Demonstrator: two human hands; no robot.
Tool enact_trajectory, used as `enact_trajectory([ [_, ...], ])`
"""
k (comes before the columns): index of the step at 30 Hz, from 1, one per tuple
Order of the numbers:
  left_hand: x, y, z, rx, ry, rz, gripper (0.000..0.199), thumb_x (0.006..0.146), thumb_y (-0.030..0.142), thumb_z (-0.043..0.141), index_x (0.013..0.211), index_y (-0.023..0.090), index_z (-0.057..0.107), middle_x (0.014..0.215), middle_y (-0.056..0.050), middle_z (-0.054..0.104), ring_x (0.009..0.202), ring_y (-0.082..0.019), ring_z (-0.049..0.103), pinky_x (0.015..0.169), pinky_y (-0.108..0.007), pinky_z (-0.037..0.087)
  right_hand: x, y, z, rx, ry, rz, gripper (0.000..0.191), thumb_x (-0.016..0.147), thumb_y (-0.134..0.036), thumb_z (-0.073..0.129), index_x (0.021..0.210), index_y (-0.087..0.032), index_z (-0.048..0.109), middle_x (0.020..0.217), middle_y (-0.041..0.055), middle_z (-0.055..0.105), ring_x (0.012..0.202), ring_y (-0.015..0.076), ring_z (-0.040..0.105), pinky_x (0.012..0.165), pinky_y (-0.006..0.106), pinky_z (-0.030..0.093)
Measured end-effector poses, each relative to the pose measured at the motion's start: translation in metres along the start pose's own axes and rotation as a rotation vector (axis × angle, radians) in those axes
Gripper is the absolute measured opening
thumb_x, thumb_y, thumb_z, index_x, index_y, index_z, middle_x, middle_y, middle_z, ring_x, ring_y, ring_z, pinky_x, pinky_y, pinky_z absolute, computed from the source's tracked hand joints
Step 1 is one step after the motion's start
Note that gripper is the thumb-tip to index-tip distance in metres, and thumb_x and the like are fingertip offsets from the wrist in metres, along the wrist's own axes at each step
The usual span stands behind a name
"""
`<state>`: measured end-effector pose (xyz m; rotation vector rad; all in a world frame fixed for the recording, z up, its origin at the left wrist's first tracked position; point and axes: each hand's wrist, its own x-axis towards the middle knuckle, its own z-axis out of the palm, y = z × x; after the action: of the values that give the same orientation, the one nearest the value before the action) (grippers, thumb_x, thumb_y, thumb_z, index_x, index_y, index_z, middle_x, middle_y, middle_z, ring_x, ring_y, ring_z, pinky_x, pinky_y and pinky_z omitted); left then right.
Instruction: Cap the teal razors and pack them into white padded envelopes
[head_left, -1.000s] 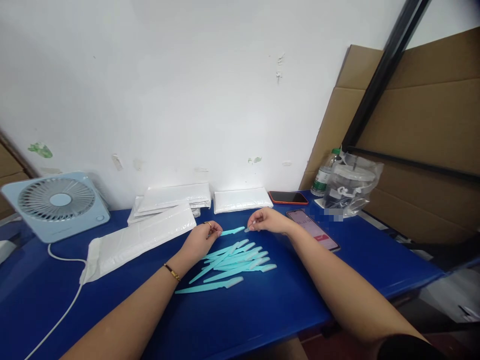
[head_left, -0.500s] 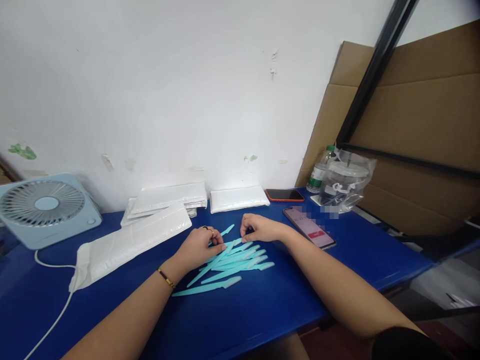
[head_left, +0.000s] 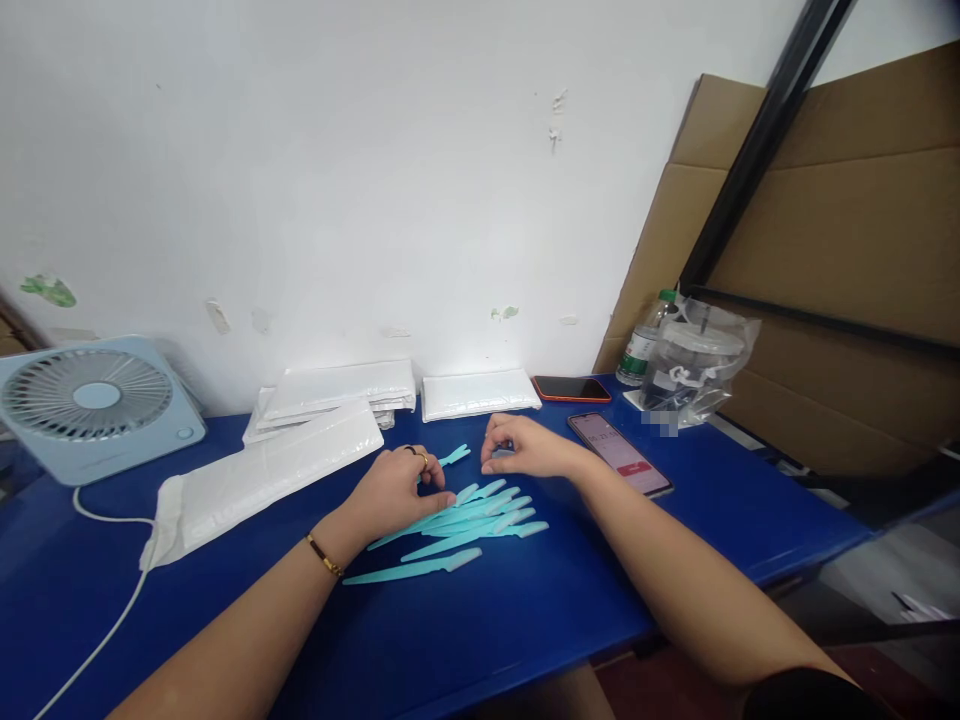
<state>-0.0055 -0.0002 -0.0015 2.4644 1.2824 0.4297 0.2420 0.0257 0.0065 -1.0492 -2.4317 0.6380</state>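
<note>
Several turquoise eyebrow razors (head_left: 480,516) lie fanned in a loose pile on the blue table, their blade ends pointing right. One more razor (head_left: 412,570) lies apart, nearer to me. My left hand (head_left: 409,487) curls its fingers around razors whose two tips (head_left: 454,456) stick out past the fingers; the rest of them is hidden by the hand. Its thumb reaches over the left part of the pile. Just beyond the pile, my right hand (head_left: 525,446) hovers with bent fingers and the thumb a little apart, and I see nothing between them.
A pale blue fan (head_left: 105,410) with a white cable stands at the left. White padded packets (head_left: 277,480) lie behind my left hand, another packet (head_left: 480,394) by the wall. Two phones (head_left: 622,455), a water bottle (head_left: 641,345) and a bagged cup (head_left: 697,360) are at the right.
The razor that lay slanted across the pile between both hands is gone from there; a second tip now shows beyond my left fingers. My right hand has come off the razors and lifted slightly.
</note>
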Motion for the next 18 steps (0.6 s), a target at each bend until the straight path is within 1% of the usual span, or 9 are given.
enact_trajectory([
  [2, -0.001, 0.005, 0.001, -0.003, -0.063, 0.019, 0.026, 0.072, 0.048, 0.058, 0.072, 0.023, 0.066, 0.076, -0.001, 0.062, 0.076, -0.018, 0.056, 0.067, -0.029, 0.039, 0.003, -0.009, 0.010, -0.010, -0.090, -0.031, 0.023, 0.071, -0.039, 0.071, 0.085, -0.021, 0.071, 0.088, 0.0027, 0.055, 0.080, 0.0142, 0.053, 0.069, 0.024, 0.041],
  [3, -0.001, 0.006, 0.002, -0.005, -0.075, 0.014, 0.025, 0.073, 0.046, 0.057, 0.070, 0.022, 0.065, 0.074, -0.002, 0.062, 0.074, -0.018, 0.056, 0.066, -0.029, 0.039, 0.005, -0.011, 0.014, -0.013, -0.121, -0.037, 0.023, 0.071, -0.040, 0.071, 0.085, -0.021, 0.071, 0.087, 0.0025, 0.054, 0.080, 0.0142, 0.053, 0.068, 0.023, 0.040],
  [6, 0.001, 0.006, 0.006, -0.006, -0.026, -0.016, 0.024, 0.075, 0.043, 0.055, 0.070, 0.021, 0.064, 0.074, -0.002, 0.062, 0.073, -0.018, 0.056, 0.064, -0.028, 0.038, 0.008, -0.010, 0.019, 0.024, -0.152, -0.063, 0.021, 0.074, -0.039, 0.069, 0.083, -0.020, 0.071, 0.084, 0.0018, 0.054, 0.076, 0.0126, 0.053, 0.067, 0.022, 0.041],
  [9, 0.005, 0.002, 0.009, 0.044, 0.063, -0.039, 0.025, 0.077, 0.043, 0.054, 0.071, 0.022, 0.065, 0.076, -0.003, 0.063, 0.076, -0.020, 0.056, 0.065, -0.029, 0.038, 0.007, 0.002, 0.014, 0.054, -0.102, -0.058, 0.020, 0.076, -0.036, 0.067, 0.081, -0.018, 0.070, 0.084, 0.0019, 0.055, 0.073, 0.0116, 0.053, 0.065, 0.022, 0.041],
  [12, 0.010, -0.005, 0.011, 0.109, 0.137, -0.084, 0.025, 0.080, 0.041, 0.052, 0.073, 0.022, 0.066, 0.078, -0.004, 0.063, 0.079, -0.021, 0.056, 0.067, -0.031, 0.038, 0.003, 0.018, 0.002, 0.000, 0.009, 0.052, 0.018, 0.075, -0.033, 0.067, 0.076, -0.016, 0.070, 0.082, 0.0027, 0.057, 0.073, 0.0129, 0.054, 0.065, 0.023, 0.040],
  [14, 0.013, -0.009, 0.011, 0.114, 0.171, -0.123, 0.025, 0.080, 0.042, 0.052, 0.080, 0.022, 0.067, 0.082, -0.004, 0.064, 0.082, -0.021, 0.056, 0.069, -0.031, 0.039, 0.001, 0.025, -0.005, -0.042, 0.077, 0.136, 0.018, 0.072, -0.033, 0.070, 0.076, -0.016, 0.070, 0.082, 0.0031, 0.058, 0.073, 0.0139, 0.054, 0.065, 0.024, 0.040],
  [16, 0.013, -0.010, 0.012, 0.101, 0.190, -0.136, 0.026, 0.078, 0.043, 0.054, 0.089, 0.023, 0.066, 0.086, -0.004, 0.064, 0.085, -0.022, 0.056, 0.071, -0.031, 0.040, -0.002, 0.026, -0.009, -0.047, 0.085, 0.155, 0.020, 0.070, -0.035, 0.071, 0.079, -0.017, 0.070, 0.084, 0.0032, 0.058, 0.075, 0.0145, 0.055, 0.066, 0.024, 0.041],
  [18, 0.011, -0.008, 0.012, 0.094, 0.184, -0.111, 0.026, 0.077, 0.045, 0.056, 0.090, 0.024, 0.066, 0.088, -0.003, 0.064, 0.087, -0.021, 0.056, 0.072, -0.032, 0.040, -0.004, 0.021, -0.008, -0.036, 0.024, 0.114, 0.022, 0.068, -0.036, 0.073, 0.081, -0.018, 0.071, 0.085, 0.0027, 0.058, 0.076, 0.0143, 0.055, 0.067, 0.024, 0.041],
])
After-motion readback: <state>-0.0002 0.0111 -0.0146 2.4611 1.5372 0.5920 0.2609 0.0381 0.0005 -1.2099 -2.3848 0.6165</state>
